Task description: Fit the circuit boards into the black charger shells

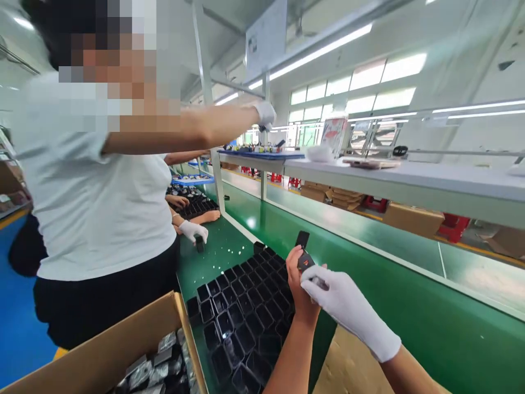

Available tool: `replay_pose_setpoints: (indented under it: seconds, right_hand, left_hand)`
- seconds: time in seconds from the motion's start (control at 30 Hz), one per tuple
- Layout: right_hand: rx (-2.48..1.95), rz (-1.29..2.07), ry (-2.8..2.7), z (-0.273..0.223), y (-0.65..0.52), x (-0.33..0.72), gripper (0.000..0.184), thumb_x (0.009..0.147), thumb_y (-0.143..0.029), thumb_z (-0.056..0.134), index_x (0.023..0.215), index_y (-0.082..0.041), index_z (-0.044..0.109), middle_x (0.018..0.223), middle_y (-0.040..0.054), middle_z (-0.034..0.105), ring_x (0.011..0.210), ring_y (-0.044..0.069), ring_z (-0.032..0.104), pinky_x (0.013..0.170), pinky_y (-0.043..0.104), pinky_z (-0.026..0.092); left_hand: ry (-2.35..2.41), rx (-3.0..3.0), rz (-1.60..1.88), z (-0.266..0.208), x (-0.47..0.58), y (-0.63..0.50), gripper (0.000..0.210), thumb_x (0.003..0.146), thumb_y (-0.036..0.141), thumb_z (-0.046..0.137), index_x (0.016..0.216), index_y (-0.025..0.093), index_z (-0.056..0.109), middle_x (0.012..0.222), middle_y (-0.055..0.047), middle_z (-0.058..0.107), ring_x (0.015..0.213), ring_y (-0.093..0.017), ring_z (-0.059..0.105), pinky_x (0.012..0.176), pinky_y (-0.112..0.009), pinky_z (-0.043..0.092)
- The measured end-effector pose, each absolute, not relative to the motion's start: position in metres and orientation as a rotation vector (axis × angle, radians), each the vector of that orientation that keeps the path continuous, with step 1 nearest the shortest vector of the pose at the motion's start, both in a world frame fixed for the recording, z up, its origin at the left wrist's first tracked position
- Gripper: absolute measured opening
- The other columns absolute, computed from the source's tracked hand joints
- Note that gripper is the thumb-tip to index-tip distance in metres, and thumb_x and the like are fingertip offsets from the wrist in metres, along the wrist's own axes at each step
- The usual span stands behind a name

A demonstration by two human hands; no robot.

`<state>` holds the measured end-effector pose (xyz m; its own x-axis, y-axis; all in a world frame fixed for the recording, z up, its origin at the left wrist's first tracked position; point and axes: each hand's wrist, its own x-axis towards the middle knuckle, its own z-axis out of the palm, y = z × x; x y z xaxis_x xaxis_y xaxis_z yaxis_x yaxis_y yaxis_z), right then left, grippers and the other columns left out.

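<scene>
My left hand (298,282), bare, is closed around a small dark device (305,261) with a red-orange mark on its face. A flat black flap or plate (302,239) sticks up above the fingers; whether it is joined to the device cannot be made out. My right hand (338,293), in a white glove, is pinched just below the device, touching or almost touching it. Something greyish shows between its fingertips, too small to name. To the left of my hands, rows of open black plastic cases (246,306) stand close together on the green table (410,295).
A cardboard box (123,334) of plastic-wrapped pieces (158,364) stands at lower left. A co-worker (98,202) at left reaches over a shelf (410,175) holding a bottle (334,131) and a phone (371,163). White bits lie on the table. Cardboard (348,364) lies below my hands.
</scene>
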<state>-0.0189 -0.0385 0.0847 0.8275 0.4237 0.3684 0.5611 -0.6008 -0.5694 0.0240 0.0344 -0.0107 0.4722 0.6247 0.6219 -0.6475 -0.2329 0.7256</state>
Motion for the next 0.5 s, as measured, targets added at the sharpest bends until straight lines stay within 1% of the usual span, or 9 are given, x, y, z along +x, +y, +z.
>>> replay_pose_setpoints:
  seconds: [0.03,0.07,0.13,0.17,0.23,0.33,0.4,0.5]
  right_hand:
    - [-2.232,-0.195,-0.697,0.087,-0.042,-0.018,0.023,0.088,-0.032,0.044,0.080,-0.023,0.063,0.058,-0.0031,0.060,0.052,0.015,0.056,0.053,0.023,0.043]
    - [-2.193,-0.193,-0.659,0.089,-0.045,-0.018,0.023,0.089,-0.034,0.045,0.087,-0.024,0.065,0.058,-0.0035,0.059,0.052,0.015,0.057,0.053,0.024,0.045]
    - [-2.221,-0.303,-0.577,0.090,-0.051,-0.018,0.029,0.090,-0.038,0.045,0.105,-0.026,0.067,0.059,-0.0039,0.061,0.052,0.017,0.059,0.053,0.025,0.046]
    - [-2.282,-0.371,-0.568,0.090,-0.054,-0.019,0.031,0.090,-0.037,0.045,0.110,-0.028,0.067,0.061,-0.0037,0.064,0.053,0.017,0.061,0.053,0.026,0.046]
    - [-2.440,-0.501,-0.603,0.089,-0.058,-0.022,0.030,0.091,-0.032,0.044,0.107,-0.030,0.069,0.065,-0.0026,0.069,0.055,0.018,0.064,0.052,0.026,0.044]
    - [-2.589,-0.664,-0.661,0.086,-0.063,-0.026,0.030,0.093,-0.029,0.041,0.100,-0.028,0.070,0.067,-0.0008,0.071,0.054,0.020,0.065,0.051,0.027,0.040]
    - [-2.592,-0.640,-0.627,0.087,-0.068,-0.028,0.027,0.094,-0.032,0.041,0.098,-0.028,0.068,0.066,-0.0015,0.071,0.054,0.019,0.064,0.051,0.027,0.040]
    - [-2.500,-0.474,-0.535,0.092,-0.076,-0.032,0.023,0.093,-0.039,0.044,0.094,-0.028,0.065,0.065,-0.0035,0.068,0.057,0.019,0.064,0.055,0.027,0.045]
  left_hand:
    - [-0.010,1.335,1.132,-0.010,0.024,0.033,0.050,0.081,0.027,0.071,0.126,0.024,0.051,0.130,-0.013,0.059,0.118,-0.026,0.063,0.098,-0.042,0.055]
    - [-0.007,1.316,1.086,-0.009,0.023,0.032,0.052,0.081,0.028,0.071,0.128,0.024,0.051,0.131,-0.014,0.059,0.118,-0.025,0.064,0.096,-0.041,0.056]
    - [-0.031,1.326,1.023,-0.007,0.020,0.030,0.051,0.081,0.028,0.069,0.129,0.024,0.052,0.134,-0.014,0.059,0.118,-0.026,0.064,0.091,-0.038,0.058]
    - [-0.053,1.352,1.006,-0.006,0.018,0.029,0.049,0.081,0.027,0.069,0.128,0.024,0.053,0.134,-0.014,0.059,0.118,-0.026,0.064,0.090,-0.037,0.058]
    - [-0.093,1.404,0.996,-0.003,0.015,0.026,0.043,0.082,0.025,0.065,0.124,0.024,0.057,0.130,-0.014,0.063,0.116,-0.026,0.065,0.089,-0.037,0.059]
    - [-0.160,1.437,0.994,0.000,0.012,0.022,0.038,0.083,0.019,0.058,0.121,0.023,0.058,0.124,-0.013,0.066,0.109,-0.024,0.068,0.082,-0.035,0.060]
    - [-0.236,1.439,1.012,0.003,0.010,0.018,0.039,0.082,0.016,0.057,0.120,0.023,0.059,0.122,-0.013,0.067,0.109,-0.025,0.068,0.084,-0.036,0.060]
    - [-0.336,1.428,1.008,0.005,0.007,0.011,0.044,0.078,0.016,0.062,0.121,0.022,0.058,0.120,-0.013,0.067,0.112,-0.026,0.067,0.089,-0.038,0.060]
